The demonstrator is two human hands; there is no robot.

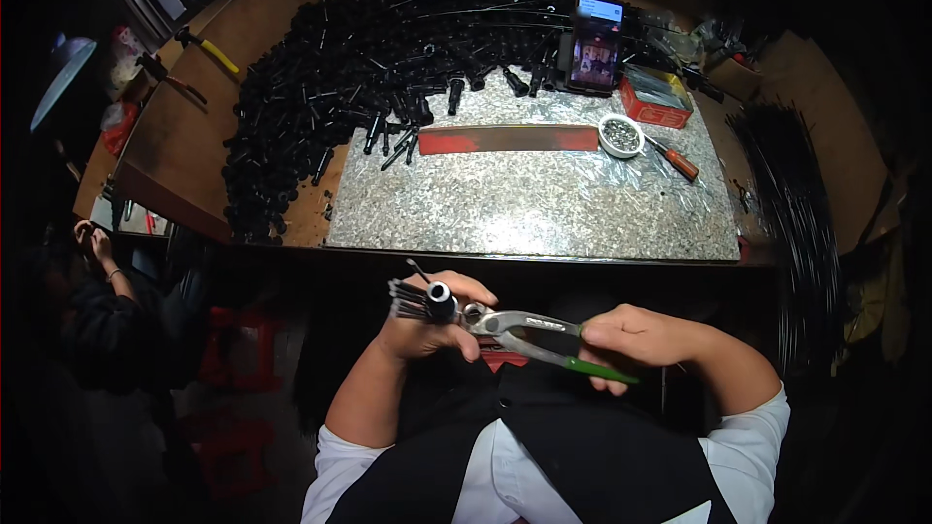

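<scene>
While right grip clasps pliers, left grip clutches black parts; dark heap overlaps board.

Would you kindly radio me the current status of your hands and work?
Right hand holding green-handled pliers. Left hand holding black tubular part and thin rods. Pliers beside the part, contact unclear. Nothing visibly in the way.

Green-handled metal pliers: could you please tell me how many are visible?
1: the green-handled metal pliers, in the person's right hand. Others may be hidden.
</scene>
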